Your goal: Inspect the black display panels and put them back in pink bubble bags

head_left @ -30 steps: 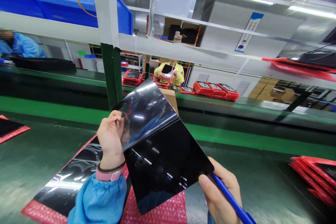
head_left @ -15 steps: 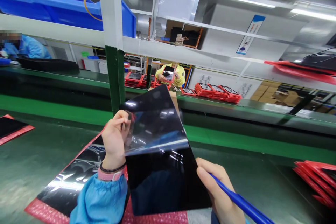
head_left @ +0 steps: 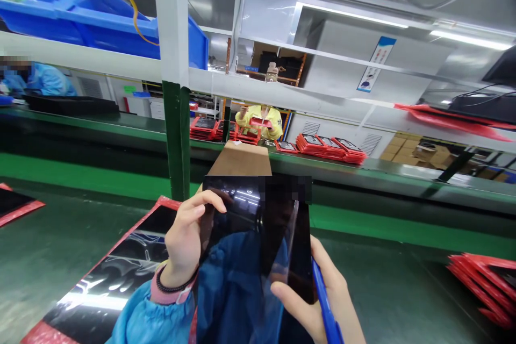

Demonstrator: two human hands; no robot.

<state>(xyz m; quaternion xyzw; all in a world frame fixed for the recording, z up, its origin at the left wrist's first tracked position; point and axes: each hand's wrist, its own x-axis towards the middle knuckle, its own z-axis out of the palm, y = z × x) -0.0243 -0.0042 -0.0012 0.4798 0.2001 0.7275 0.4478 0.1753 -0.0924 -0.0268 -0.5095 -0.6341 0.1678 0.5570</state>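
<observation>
A glossy black screen panel (head_left: 237,274) is held up in front of me, tilted and reflecting a blue sleeve. A clear film (head_left: 284,258) lies over part of it, its edge showing as a pale slanting line. My left hand (head_left: 187,236) is closed on the panel's upper left edge, fingertips on its face; whether it also pinches the film I cannot tell. My right hand (head_left: 318,295) grips the right edge, thumb across the front. Between that hand's thumb and fingers sits a blue pen (head_left: 325,306), pointing up along the panel's side.
Another black panel under wrinkled clear film (head_left: 116,274) lies on red bubble wrap (head_left: 50,333) at left. Red-wrapped stacks (head_left: 484,285) stand at right. Behind the panel is a brown cardboard piece (head_left: 242,158). A green post (head_left: 176,140) rises ahead; a person in yellow (head_left: 274,118) works beyond.
The panel has turned more upright and square to me. The film, lifted by my left hand before, now lies closer to the panel. My right thumb has moved onto its face.
</observation>
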